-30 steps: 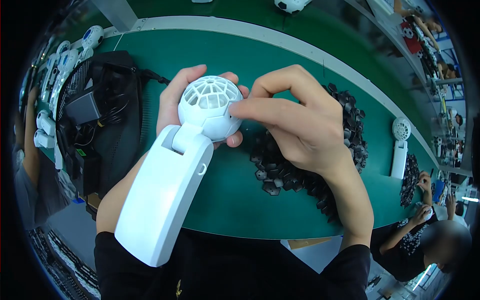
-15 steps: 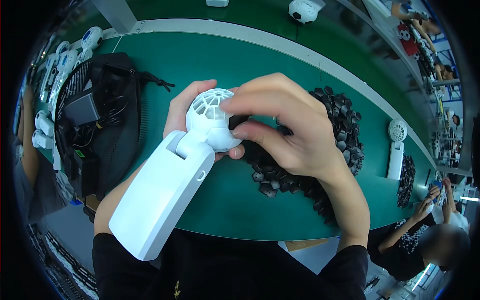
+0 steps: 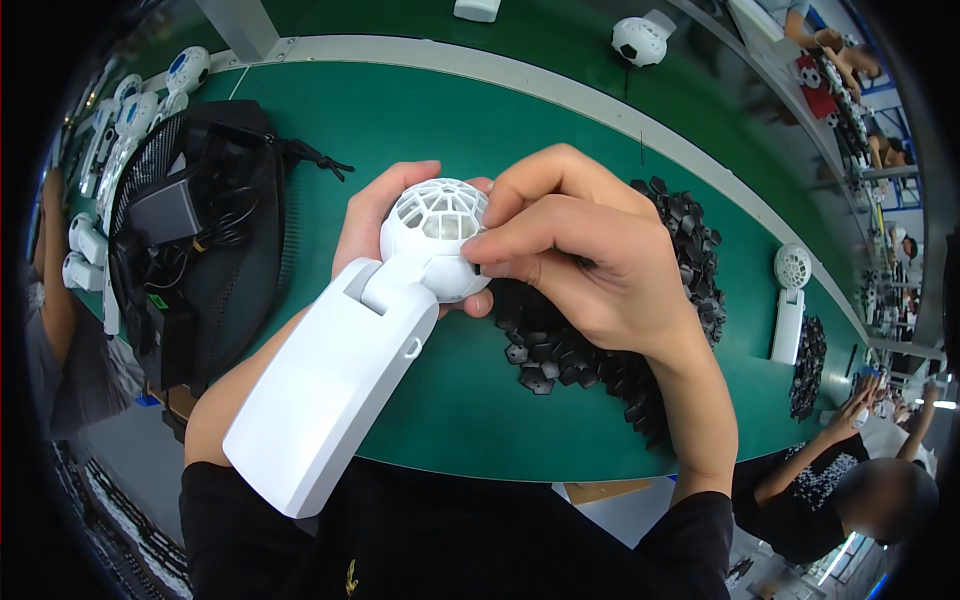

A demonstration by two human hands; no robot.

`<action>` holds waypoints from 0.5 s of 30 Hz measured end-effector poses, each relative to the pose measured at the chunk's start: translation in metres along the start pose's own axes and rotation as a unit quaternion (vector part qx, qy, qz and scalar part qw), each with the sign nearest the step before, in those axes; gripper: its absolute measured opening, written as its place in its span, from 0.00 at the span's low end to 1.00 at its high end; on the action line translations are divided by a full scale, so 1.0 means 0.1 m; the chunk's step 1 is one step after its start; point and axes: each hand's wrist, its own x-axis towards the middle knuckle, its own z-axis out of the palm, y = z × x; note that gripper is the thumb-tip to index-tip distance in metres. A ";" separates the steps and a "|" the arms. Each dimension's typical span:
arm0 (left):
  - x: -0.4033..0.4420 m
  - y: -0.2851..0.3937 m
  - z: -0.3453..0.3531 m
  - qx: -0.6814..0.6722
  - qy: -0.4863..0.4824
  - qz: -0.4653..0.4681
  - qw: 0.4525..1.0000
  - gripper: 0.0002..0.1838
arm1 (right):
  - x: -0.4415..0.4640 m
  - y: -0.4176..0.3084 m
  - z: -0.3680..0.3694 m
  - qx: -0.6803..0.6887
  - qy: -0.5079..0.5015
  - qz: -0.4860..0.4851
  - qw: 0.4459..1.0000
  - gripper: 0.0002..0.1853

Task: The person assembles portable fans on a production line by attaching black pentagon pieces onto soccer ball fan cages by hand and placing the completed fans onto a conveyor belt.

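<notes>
A white handheld fan [image 3: 330, 370] with a round, ball-patterned cage head lies tilted, its flat handle toward my body. My left hand [image 3: 375, 215] is wrapped round the back of the round head. My right hand [image 3: 610, 260] pinches at the head's right side, where a small dark piece shows between thumb and index fingertip; most of that piece is hidden. Right of and partly behind my right hand, a heap of black pentagon-like pieces [image 3: 565, 350] spreads over the green table [image 3: 460, 430].
A black mesh bag [image 3: 240, 230] with an adapter and cables lies left, beside several white fans [image 3: 135, 115]. At the far right are another white fan [image 3: 790, 310], a smaller black heap [image 3: 808, 370] and a seated person [image 3: 810, 480]. A soccer-patterned fan [image 3: 640, 42] is beyond the table's rim.
My right fingers have come back against the side of the fan head, with a dark piece at their tips. The fan and my left hand have shifted slightly right and down since the first frame.
</notes>
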 end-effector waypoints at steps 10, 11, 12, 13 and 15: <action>0.09 0.00 -0.06 0.038 0.032 0.039 0.998 0.24 | 0.02 -0.10 -0.07 -0.079 -0.016 0.151 0.985 0.15; 0.08 0.03 -0.04 0.056 0.039 0.060 0.996 0.24 | 0.01 -0.12 -0.04 -0.110 -0.024 0.165 0.980 0.15; 0.07 0.04 -0.02 0.076 0.045 0.077 0.993 0.23 | 0.02 -0.12 -0.01 -0.101 -0.023 0.161 0.981 0.15; 0.05 0.05 0.01 0.074 0.056 0.086 0.992 0.24 | 0.02 -0.13 0.00 -0.127 -0.018 0.158 0.979 0.15; 0.03 0.09 0.04 0.087 0.051 0.103 0.990 0.24 | 0.01 -0.14 0.02 -0.150 -0.008 0.148 0.978 0.16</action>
